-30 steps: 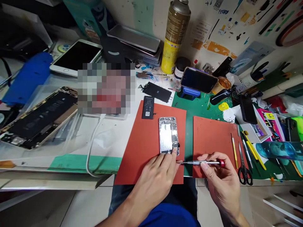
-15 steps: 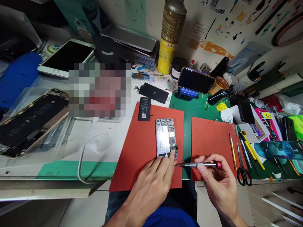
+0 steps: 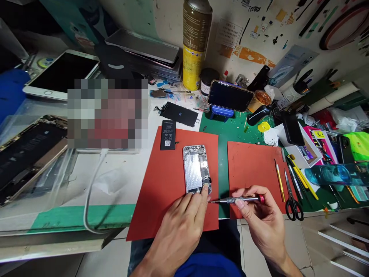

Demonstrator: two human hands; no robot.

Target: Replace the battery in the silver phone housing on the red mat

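An opened silver phone body (image 3: pixel 196 167) lies on the left red mat (image 3: pixel 164 184). My left hand (image 3: pixel 180 223) rests on the mat with its fingertips pressed on the phone's near end. My right hand (image 3: pixel 261 221) pinches a thin metal screwdriver (image 3: pixel 236 199) with a red cap. The tool lies level and its tip points left at the phone's lower right corner. A black battery (image 3: pixel 168 134) lies at the mat's far left corner.
A second red mat (image 3: pixel 253 169) lies to the right, with scissors (image 3: pixel 291 200), tweezers and yellow tools beside it. A phone on a blue stand (image 3: pixel 230 98), a spray can (image 3: pixel 196 42) and an opened large phone (image 3: pixel 25 154) crowd the bench. A white cable (image 3: pixel 92 192) hangs off the front edge.
The view has shifted, so everything sits further left in the frame. Both hands keep their hold at the phone's near end; the screwdriver tip stays by the lower right corner.
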